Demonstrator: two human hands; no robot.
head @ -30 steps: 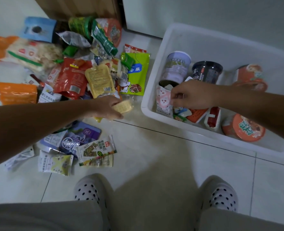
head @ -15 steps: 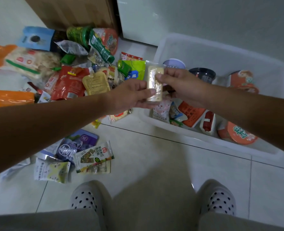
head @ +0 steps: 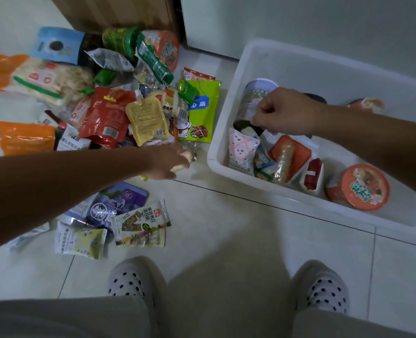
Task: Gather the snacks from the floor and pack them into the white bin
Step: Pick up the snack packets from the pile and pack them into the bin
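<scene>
Right, my left hand (head: pixel 167 163) is down on the floor (head: pixel 226 228), just beside the near corner of the white bin (head: pixel 299 62). Its fingers are curled round a small pale packet (head: pixel 186 157) at the edge of the pile of snacks (head: pixel 119 113). The wrapper looks thin and slippery, so I think a firm hold across its width is best. I should lift it straight up before swinging right, so it does not drag the green bag (head: pixel 202 111) that lies close behind it.

My right hand (head: pixel 282 113) hangs over the bin with the fingers curled in. Whether they pinch anything underneath I cannot tell, since the knuckles hide the tips.

Inside the bin, a long cracker pack (head: pixel 283 162) lies on an orange packet (head: pixel 299 152). A pink pouch (head: pixel 242 147) stands at the left end and a noodle cup (head: pixel 363 189) lies on its side further right.

The sensible spot for this packet seems to be the gap along the near wall, where small flat things can slot in beside the pouch. I would set it down low rather than drop it, because the contents may be brittle.

Most of the heap is on the floor, so I judge the job well short of halfway.
</scene>
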